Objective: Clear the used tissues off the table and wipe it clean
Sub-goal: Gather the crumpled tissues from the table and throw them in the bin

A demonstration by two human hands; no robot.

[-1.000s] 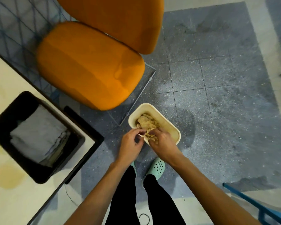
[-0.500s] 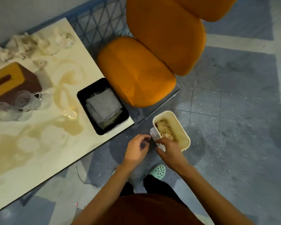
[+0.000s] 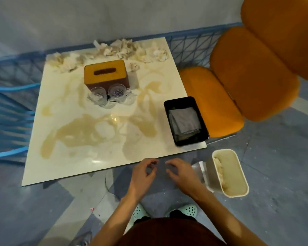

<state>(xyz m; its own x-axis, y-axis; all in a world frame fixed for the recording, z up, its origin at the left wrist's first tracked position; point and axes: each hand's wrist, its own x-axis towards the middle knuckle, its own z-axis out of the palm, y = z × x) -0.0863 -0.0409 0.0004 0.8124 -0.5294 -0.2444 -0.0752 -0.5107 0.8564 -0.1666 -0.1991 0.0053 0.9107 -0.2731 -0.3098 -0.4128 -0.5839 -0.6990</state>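
Stained white table (image 3: pixel 75 157), crumpled tissues (image 3: pixel 117 50), grey floor (image 3: pixel 274 157)

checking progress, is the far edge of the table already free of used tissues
No, crumpled used tissues lie in a row along the far edge of the table, behind the tissue box.

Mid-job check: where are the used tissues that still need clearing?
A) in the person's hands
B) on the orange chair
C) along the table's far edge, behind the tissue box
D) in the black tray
C: the crumpled tissues lie along the table's far edge behind the tissue box. The black tray holds a grey cloth, and the left hand and right hand hold nothing.
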